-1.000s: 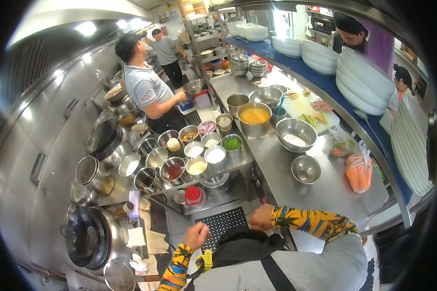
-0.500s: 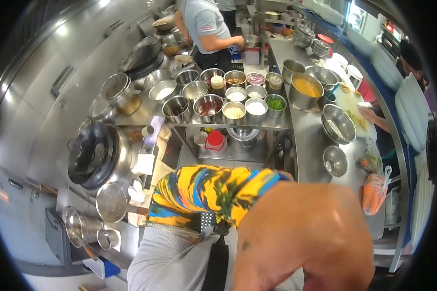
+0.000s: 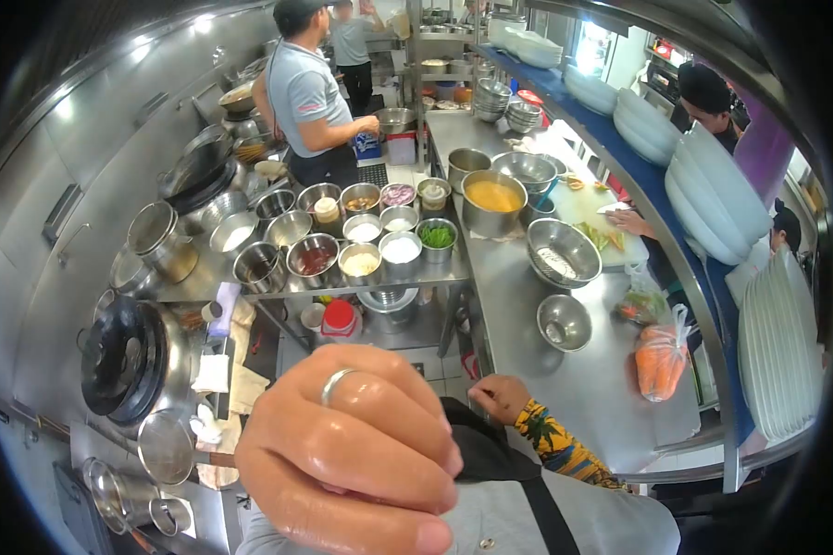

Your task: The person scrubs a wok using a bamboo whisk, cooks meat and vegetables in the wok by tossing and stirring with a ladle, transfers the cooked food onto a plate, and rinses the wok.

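My left hand (image 3: 352, 444) fills the lower middle, very close to the camera, with a ring on one finger. Its fingers are curled over, and no object shows in them. Lower and farther off, my right hand (image 3: 502, 400) is loosely closed beside the black apron (image 3: 500, 453), near the steel counter's edge; nothing shows in it. A patterned yellow and blue sleeve (image 3: 565, 444) covers that forearm. Beyond my hands, steel pots on a stand hold chopped greens (image 3: 437, 237), a dark red sauce (image 3: 313, 262) and white contents (image 3: 401, 247).
On the right counter are a pot of orange liquid (image 3: 493, 196), steel bowls (image 3: 565, 324) and bagged carrots (image 3: 660, 365). Woks (image 3: 125, 361) line the left. White plates (image 3: 776, 342) stand on the right shelf. A co-worker (image 3: 307, 102) stands at the back; another's hand (image 3: 629, 220) is across the counter.
The view has shifted, so the counters sit farther left. The arm that crossed the front has drawn back; my left fist now shows close up, and my right hand has come into view.
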{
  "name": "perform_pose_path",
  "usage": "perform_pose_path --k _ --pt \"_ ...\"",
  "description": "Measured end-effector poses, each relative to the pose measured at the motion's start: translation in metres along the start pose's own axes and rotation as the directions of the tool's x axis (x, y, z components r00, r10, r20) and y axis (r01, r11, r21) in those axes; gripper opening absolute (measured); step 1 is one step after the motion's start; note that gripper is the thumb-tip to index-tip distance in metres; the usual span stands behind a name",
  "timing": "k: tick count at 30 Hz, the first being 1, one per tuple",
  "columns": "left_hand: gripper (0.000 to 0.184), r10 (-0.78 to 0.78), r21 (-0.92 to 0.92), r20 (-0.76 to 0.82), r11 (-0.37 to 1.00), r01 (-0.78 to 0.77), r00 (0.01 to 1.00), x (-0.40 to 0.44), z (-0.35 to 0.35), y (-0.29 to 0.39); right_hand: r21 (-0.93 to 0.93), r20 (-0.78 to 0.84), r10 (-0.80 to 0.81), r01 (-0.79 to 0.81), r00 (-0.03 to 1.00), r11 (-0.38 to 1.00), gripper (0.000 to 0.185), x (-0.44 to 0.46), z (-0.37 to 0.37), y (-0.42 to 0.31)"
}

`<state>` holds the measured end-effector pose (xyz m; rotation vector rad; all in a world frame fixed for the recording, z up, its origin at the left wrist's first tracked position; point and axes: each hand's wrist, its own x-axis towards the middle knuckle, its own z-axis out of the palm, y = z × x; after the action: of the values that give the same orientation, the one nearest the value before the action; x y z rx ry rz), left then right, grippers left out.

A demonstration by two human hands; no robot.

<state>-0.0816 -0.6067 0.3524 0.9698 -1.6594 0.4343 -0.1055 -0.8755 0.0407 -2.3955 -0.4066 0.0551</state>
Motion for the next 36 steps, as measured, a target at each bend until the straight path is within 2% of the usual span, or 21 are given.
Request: perform_pose_path --k 4,7,9,12,15,17,19,21,23,26,30,33,35,36 --pt "0.02 -0.023 0.212 -0.004 0.977 0.023 1.0 -0.006 0.015 -0.002 -0.022 0.026 -0.105 0.105 0.994 0.994 0.024 0.008 0.02 0.018" --pt "0.02 -0.03 0.238 0.082 0.971 0.01 0.996 0.01 0.017 0.002 0.045 0.084 -0.134 0.131 0.987 0.99 0.028 0.018 0.016 -0.012" --pt "0.009 -0.084 0.225 0.16 0.973 0.046 0.984 0.025 0.017 0.013 0.035 0.105 -0.178 0.175 0.978 0.984 0.029 0.022 0.028 -0.019" --pt "0.015 -0.192 0.145 0.176 0.975 0.167 0.965 0.04 0.026 0.026 0.045 0.142 -0.219 0.215 0.965 0.976 0.029 0.022 0.032 -0.03" --pt "0.011 -0.132 0.027 0.146 0.991 0.13 0.98 0.041 0.031 0.025 0.028 0.166 -0.261 0.26 0.951 0.965 0.027 0.018 0.027 -0.034" --pt "0.019 0.21 0.016 -0.015 0.978 -0.21 0.978 0.045 0.052 -0.002 0.033 0.138 -0.321 0.32 0.937 0.947 0.026 0.018 0.023 -0.034" --pt "0.014 0.059 -0.073 -0.229 0.994 -0.078 0.972 0.041 0.073 0.011 0.031 0.131 -0.296 0.295 0.946 0.955 0.024 0.017 0.024 -0.033" --pt "0.013 -0.013 -0.205 -0.347 0.977 -0.062 0.938 0.041 0.083 0.013 0.0 0.169 -0.257 0.261 0.951 0.965 0.024 0.017 0.022 -0.036" --pt "0.014 -0.053 -0.301 -0.321 0.952 -0.049 0.946 0.04 0.081 0.015 0.026 0.169 -0.271 0.27 0.948 0.962 0.024 0.017 0.02 -0.041" --pt "0.014 -0.139 -0.356 -0.185 0.932 0.065 0.973 0.036 0.068 0.02 0.032 0.184 -0.255 0.254 0.949 0.967 0.024 0.015 0.024 -0.048" --pt "0.027 -0.33 -0.394 -0.177 0.887 0.24 0.927 0.015 0.068 0.027 0.062 0.166 -0.267 0.26 0.949 0.964 0.024 0.016 0.03 -0.048" --pt "0.027 -0.454 -0.363 -0.179 0.855 0.371 0.873 0.017 0.063 0.043 0.09 0.115 -0.29 0.281 0.95 0.955 0.024 0.021 0.032 -0.041" --pt "0.016 -0.389 -0.241 -0.143 0.906 0.349 0.91 0.017 0.052 0.045 0.079 0.066 -0.311 0.306 0.948 0.949 0.024 0.02 0.029 -0.048" --pt "0.009 -0.277 -0.142 -0.081 0.954 0.264 0.958 0.017 0.043 0.038 0.105 0.069 -0.284 0.277 0.956 0.955 0.024 0.017 0.021 -0.05"
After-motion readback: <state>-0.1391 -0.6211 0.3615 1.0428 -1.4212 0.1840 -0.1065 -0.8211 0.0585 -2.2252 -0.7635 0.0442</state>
